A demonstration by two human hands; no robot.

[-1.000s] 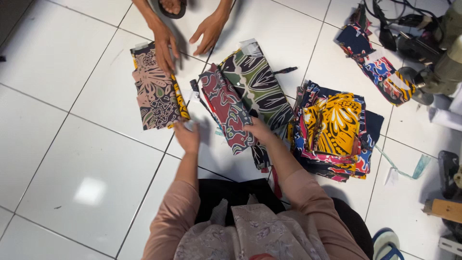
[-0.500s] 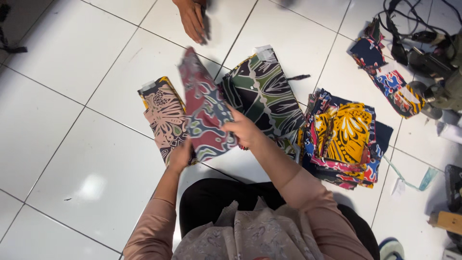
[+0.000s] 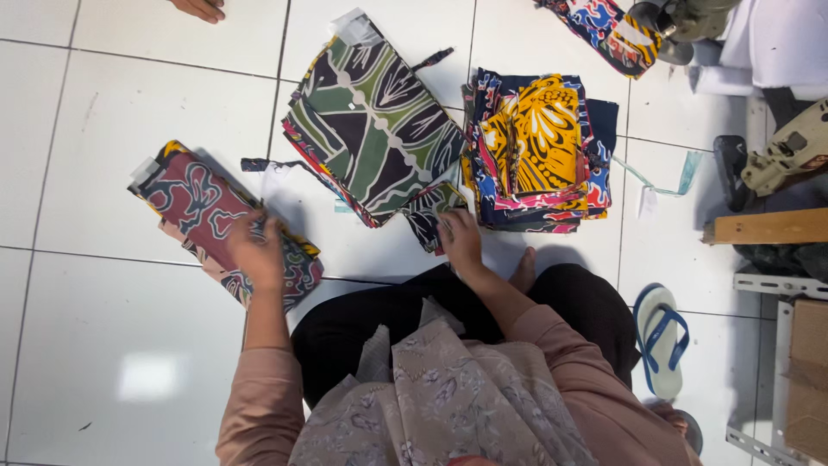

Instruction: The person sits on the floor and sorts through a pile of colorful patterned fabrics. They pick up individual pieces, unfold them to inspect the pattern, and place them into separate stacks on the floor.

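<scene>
folded cloth (image 3: 216, 226) lies left, spread cloth (image 3: 375, 129) in the middle, cloth stack (image 3: 539, 151) right.

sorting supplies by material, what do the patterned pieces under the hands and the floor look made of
Red patterned piece under the left hand: looks like thin printed cloth, matte, folded flat with soft edges. Green patterned piece by the right hand: likewise printed fabric, with limp ties; fibre cannot be told. Floor: glossy white tile, grout lines and a light reflection.
</scene>
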